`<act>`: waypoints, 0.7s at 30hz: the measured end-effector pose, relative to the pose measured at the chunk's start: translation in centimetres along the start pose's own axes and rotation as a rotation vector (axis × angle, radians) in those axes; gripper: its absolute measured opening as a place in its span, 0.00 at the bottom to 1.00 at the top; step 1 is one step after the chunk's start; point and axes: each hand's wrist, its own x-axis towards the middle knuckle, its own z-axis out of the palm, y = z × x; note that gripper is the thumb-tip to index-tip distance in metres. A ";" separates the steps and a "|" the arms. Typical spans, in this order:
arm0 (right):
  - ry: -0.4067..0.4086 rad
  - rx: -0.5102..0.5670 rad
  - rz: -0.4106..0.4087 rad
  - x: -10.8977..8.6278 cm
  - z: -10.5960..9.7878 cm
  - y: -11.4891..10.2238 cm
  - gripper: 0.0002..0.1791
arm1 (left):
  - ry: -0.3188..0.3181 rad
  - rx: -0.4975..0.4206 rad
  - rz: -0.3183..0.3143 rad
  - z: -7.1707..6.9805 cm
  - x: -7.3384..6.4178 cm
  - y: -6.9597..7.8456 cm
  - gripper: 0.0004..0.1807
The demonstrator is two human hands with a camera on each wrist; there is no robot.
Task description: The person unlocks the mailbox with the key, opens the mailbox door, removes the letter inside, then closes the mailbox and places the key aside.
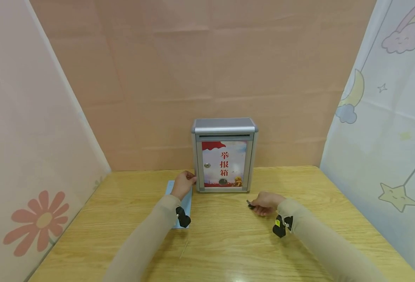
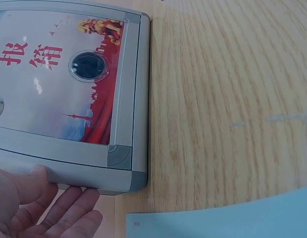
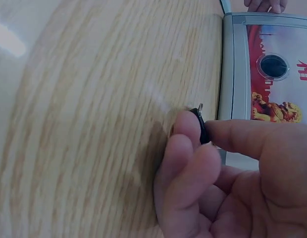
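A grey metal report box [image 1: 225, 126] with a slot near its top and a printed front panel stands upright at the back of the table. My left hand [image 1: 183, 184] rests at the box's left side; in the left wrist view its thumb touches the side edge and the loosely bent fingers lie along the side. To the right, in front of the box, my right hand [image 1: 266, 203] pinches a small key [image 1: 248, 202] with a black head, its metal end pointing toward the box. A round lock [image 1: 207, 165] sits at the panel's left edge.
A light blue sheet of paper [image 1: 187, 205] lies on the wooden table [image 1: 221, 243], partly under my left wrist. Behind the box hangs a plain tan backdrop [image 1: 221, 70]. Printed cloths stand at both sides.
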 end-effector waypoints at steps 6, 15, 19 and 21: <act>0.016 -0.048 0.033 0.2 -0.1 -0.2 0.21 | -0.002 -0.005 -0.003 -0.1 -0.1 0.1 0.11; 0.021 -0.031 0.056 0.1 0.2 -0.1 0.22 | -0.005 -0.014 -0.020 0.0 -0.2 0.1 0.11; 0.028 -0.027 0.053 0.0 0.2 -0.1 0.22 | 0.000 -0.008 -0.016 0.0 -0.3 0.2 0.11; 0.031 -0.025 0.050 -0.1 0.1 -0.1 0.22 | 0.003 -0.002 -0.012 0.0 -0.4 0.2 0.11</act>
